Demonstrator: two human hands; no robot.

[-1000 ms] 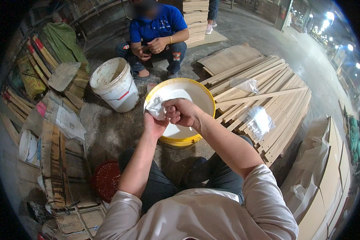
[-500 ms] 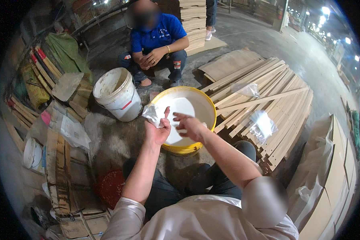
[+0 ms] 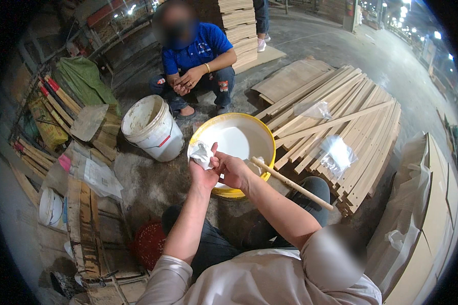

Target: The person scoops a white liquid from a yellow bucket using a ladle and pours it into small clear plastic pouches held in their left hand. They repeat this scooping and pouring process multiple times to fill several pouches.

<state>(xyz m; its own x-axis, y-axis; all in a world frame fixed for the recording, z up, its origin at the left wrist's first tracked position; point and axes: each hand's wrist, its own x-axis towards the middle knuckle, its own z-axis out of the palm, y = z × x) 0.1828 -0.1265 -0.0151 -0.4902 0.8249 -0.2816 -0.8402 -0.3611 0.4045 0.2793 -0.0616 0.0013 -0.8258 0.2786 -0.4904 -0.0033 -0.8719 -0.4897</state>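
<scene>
My left hand (image 3: pixel 202 175) is closed around a crumpled white bundle (image 3: pixel 201 154); whether it is cloth, paper or plastic I cannot make out. Close against it, my right hand (image 3: pixel 233 173) has its fingers curled in to the left fingers, and what they grip is hidden. Both hands are over the near left side of a white bucket with a yellow rim (image 3: pixel 229 116). White liquid or paste (image 3: pixel 234 144) lies inside it. A wooden stick (image 3: pixel 295 185) leans across the bucket's right rim, its near end by my knee.
Beyond the bucket a person in a blue shirt (image 3: pixel 203 48) squats with hands together. A stained white pail (image 3: pixel 155 132) stands left of it. Wooden strips (image 3: pixel 341 132) with plastic bags (image 3: pixel 337 155) on them lie right. Wrapped boards (image 3: pixel 417 218) stand near right; a red lid-like disc (image 3: pixel 148 244) lies near left.
My right hand has moved left and down to meet the left hand. The white bundle has shifted right and slightly down. The wooden stick now shows, lying over the bucket's right rim.
</scene>
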